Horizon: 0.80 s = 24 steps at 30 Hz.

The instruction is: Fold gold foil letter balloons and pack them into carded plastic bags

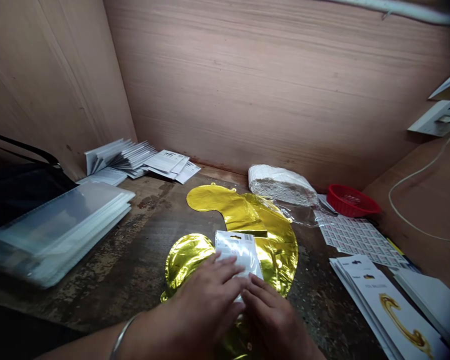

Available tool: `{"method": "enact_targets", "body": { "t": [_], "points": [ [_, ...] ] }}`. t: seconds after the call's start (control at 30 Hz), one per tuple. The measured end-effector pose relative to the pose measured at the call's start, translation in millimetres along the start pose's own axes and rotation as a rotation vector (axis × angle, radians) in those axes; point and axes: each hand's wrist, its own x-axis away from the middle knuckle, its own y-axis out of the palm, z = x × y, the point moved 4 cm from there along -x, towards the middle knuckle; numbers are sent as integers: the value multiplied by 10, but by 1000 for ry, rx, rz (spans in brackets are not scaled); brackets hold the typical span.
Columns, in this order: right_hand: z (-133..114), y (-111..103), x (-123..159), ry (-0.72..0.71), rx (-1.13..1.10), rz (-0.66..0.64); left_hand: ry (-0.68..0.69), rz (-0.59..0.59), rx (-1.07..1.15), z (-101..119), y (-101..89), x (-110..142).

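A white printed packet (241, 248) with a hang hole and a barcode, its film shiny, lies on a gold foil balloon (281, 250). The curved balloon is spread flat, with one rounded end (189, 252) left of the packet. Across the packet's lower part lies my left hand (219, 285), fingers stretched out over it; a silver bangle is on that wrist. My right hand (272, 312) rests at the packet's lower right edge, fingers extended and touching it, over the foil. The packet's bottom end and my right thumb are hidden.
Clear plastic sleeves (67, 225) are stacked at left, with folded white cards (135, 157) behind. A wrapped white bundle (283, 185), red basket (352, 200) and sticker sheet (360, 240) stand back right. Balloon header cards (382, 305) lie at front right. A cable (397, 205) hangs from a socket.
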Motion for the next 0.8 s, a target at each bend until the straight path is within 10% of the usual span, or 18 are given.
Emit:
{"method": "enact_targets", "body": {
  "t": [0.3,0.53,0.8],
  "points": [
    [124,-49,74,225,-4,3,150,20,-291,-530,380,-270],
    [1600,-815,-783,766,105,257,409,192,-479,-764,540,-318],
    [2622,-458,-1668,981,232,266,611,358,-703,-957,609,-352]
  ]
}}
